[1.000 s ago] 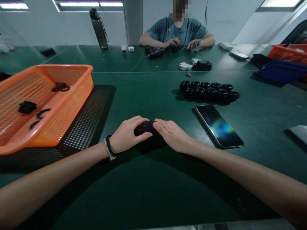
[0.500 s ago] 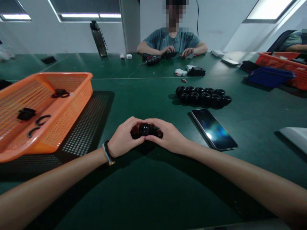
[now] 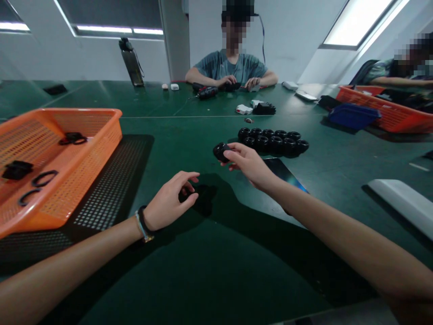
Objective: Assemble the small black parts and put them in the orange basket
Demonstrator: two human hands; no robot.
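Note:
My right hand [image 3: 246,163] is raised above the green table, its thumb and fingers closed on a glossy black round part [image 3: 220,152]. Just beyond it stand two rows of similar black round parts [image 3: 275,143], each with a hole in its top. My left hand [image 3: 173,198] rests low over the table, fingers curved and apart from the thumb, with nothing seen between them. Dark shadow lies under its fingertips. A phone [image 3: 282,171] lies partly hidden behind my right wrist.
An orange basket [image 3: 101,158] with a few black rings and pieces stands at the left. A white object [image 3: 402,203] lies at the right. Farther back are a blue bin [image 3: 355,116], a power drill [image 3: 207,93], a bottle [image 3: 131,63] and a person sitting across the table.
Both hands were together around the black round part. My right hand has carried it away and up towards the rows, while my left hand has let go. The view has shifted slightly.

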